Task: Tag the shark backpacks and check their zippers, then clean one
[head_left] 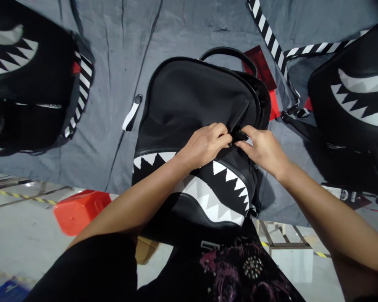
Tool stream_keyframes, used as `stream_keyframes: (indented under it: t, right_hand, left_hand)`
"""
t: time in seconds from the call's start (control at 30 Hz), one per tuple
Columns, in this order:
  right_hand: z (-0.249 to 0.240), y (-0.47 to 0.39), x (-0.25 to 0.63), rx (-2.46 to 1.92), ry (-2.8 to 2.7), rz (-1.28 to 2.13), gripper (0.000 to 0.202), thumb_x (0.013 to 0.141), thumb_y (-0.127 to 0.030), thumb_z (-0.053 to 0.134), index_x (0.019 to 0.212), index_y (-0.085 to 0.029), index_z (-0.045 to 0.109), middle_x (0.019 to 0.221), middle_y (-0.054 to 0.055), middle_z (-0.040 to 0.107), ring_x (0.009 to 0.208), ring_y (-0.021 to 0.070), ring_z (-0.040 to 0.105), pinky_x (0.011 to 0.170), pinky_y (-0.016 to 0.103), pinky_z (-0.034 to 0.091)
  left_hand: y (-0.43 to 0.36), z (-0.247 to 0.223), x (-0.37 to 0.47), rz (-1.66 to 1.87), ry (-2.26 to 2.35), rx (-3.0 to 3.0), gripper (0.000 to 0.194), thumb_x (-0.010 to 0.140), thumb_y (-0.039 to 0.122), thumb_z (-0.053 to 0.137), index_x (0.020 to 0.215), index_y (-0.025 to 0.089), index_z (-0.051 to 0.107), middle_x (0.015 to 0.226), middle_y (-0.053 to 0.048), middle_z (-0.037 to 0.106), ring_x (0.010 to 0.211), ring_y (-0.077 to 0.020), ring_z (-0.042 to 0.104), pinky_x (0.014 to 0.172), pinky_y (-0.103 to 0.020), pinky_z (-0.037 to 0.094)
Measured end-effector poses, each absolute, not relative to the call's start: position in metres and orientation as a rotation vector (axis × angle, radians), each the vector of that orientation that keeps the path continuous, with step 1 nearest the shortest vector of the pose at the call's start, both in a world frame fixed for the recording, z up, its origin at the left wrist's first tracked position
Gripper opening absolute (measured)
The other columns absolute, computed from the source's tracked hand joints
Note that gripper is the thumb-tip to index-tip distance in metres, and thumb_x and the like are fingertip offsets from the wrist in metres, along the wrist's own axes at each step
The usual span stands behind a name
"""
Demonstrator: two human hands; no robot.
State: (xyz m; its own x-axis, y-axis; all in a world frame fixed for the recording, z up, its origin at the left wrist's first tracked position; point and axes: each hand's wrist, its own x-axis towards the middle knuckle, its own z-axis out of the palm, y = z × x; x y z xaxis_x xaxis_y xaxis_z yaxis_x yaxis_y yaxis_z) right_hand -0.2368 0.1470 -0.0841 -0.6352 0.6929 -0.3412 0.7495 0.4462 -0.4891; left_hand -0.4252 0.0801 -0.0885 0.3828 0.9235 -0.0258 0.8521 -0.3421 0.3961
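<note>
A black backpack (pixel 195 100) with white shark-like teeth lies in front of me, its curved top zipper partly apart on the right side. My left hand (pixel 206 144) rests on the front panel, fingertips pinched together at the right part of the bag. Close beside it, my right hand (pixel 263 149) pinches a small black strip (pixel 241 135) that looks like a zipper pull. What the left fingertips hold is mostly hidden. The front fabric is creased above both hands. On the left side of the bag a white-and-black zipper pull (pixel 132 113) sticks out.
Similar black backpacks lie at the left (pixel 47 75) and right (pixel 340 105), with black-and-white striped straps (pixel 267 31). A dark red card (pixel 261 69) lies behind the carry handle (pixel 228 50). Grey cloth (pixel 113 42) covers the table. Below its edge stands a red plastic stool (pixel 78 212).
</note>
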Motion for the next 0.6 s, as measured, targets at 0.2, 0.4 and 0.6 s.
stream_keyframes:
  t: [0.2,0.4,0.6]
  right_hand:
    - [-0.089,0.146,-0.244,1.168,2.68,-0.867,0.009,0.091,-0.026,0.055,0.091,-0.019,0.062,0.087,0.003,0.069,0.075,0.0184,0.062,0.057,0.029,0.027]
    - [-0.097,0.139,-0.243,1.179,2.752,-0.871,0.012,0.09,-0.021,0.05,0.089,-0.019,0.061,0.082,0.001,0.066,0.073,0.0165,0.059,0.059,0.029,0.028]
    - [-0.095,0.128,-0.247,1.066,2.802,-0.733,0.022,0.095,-0.022,0.041,0.095,-0.017,0.062,0.088,0.003,0.067,0.075,0.0174,0.059,0.058,0.032,0.027]
  left_hand:
    - [0.078,-0.088,-0.426,0.31,1.533,2.329,0.028,0.099,0.029,0.039,0.095,0.018,0.064,0.091,-0.006,0.059,0.083,-0.0172,0.057,0.073,-0.029,0.047]
    - [0.072,-0.096,-0.429,0.406,1.599,2.378,0.025,0.1,0.03,0.04,0.107,0.019,0.062,0.098,-0.005,0.064,0.088,-0.0174,0.061,0.076,-0.03,0.047]
    - [0.072,-0.1,-0.437,0.447,1.739,2.309,0.025,0.099,0.028,0.038,0.099,0.018,0.062,0.099,-0.007,0.064,0.087,-0.0181,0.06,0.076,-0.032,0.046]
